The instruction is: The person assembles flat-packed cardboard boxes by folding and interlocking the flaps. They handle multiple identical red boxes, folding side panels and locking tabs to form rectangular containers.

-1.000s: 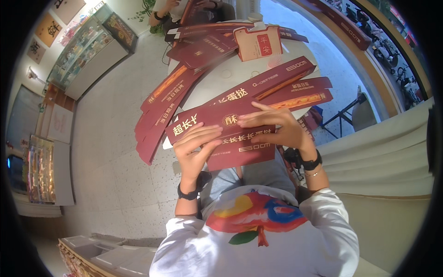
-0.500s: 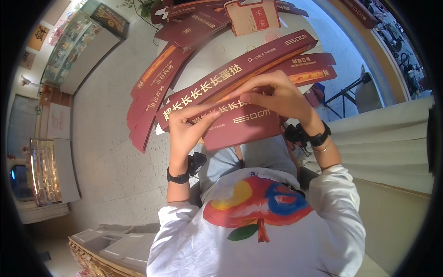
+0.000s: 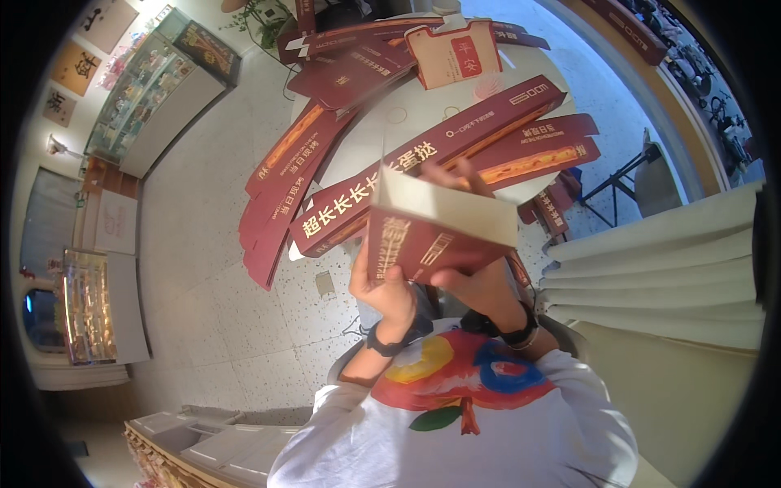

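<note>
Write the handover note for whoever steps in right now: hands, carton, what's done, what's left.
Left hand: grips the lower left edge of the dark red carton.
Right hand: holds it from below right, fingers showing over its top edge.
Carton: raised upright above the round table, opened into a sleeve, pale inside showing.
Done: one flat blank opened up.
Left: ends look unclosed; many flat dark red blanks lie on the table.
</note>
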A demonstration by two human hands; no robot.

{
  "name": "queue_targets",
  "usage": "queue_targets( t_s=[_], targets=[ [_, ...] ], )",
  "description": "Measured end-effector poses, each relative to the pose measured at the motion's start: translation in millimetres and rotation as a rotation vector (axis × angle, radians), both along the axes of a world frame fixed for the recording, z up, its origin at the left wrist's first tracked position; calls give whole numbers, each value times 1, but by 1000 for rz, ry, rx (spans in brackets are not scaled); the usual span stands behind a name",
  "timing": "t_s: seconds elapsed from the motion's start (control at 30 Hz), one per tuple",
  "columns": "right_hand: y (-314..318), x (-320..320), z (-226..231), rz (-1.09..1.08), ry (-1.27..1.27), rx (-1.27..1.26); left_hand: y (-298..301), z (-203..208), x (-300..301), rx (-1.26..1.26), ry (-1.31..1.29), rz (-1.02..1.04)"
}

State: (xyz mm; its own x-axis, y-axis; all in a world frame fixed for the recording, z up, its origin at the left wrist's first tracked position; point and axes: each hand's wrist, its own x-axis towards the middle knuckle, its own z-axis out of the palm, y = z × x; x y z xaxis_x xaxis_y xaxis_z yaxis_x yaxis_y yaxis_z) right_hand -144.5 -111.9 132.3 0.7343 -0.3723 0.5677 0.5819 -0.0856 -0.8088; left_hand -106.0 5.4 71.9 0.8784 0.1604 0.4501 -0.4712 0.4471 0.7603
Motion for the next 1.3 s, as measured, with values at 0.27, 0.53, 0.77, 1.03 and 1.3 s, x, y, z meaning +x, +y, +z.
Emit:
queue_targets(
  t_s=[0.27, 0.53, 0.77, 1.03, 1.3],
  targets=[
    [-7, 1, 6, 84, -24, -296, 33, 1, 16, 295, 41, -253],
    [-3, 7, -7, 240, -37, -205, 27, 2, 3, 503, -14, -170],
    [-10, 20, -8, -225, -394, -756, 54, -50, 34, -6, 187, -867],
    [-1, 13, -13, -236, -217, -915, 43, 10, 22, -30, 399, -666],
    [-15, 23, -13, 26, -117, -697, 35, 39, 32, 402, 358, -596]
  ],
)
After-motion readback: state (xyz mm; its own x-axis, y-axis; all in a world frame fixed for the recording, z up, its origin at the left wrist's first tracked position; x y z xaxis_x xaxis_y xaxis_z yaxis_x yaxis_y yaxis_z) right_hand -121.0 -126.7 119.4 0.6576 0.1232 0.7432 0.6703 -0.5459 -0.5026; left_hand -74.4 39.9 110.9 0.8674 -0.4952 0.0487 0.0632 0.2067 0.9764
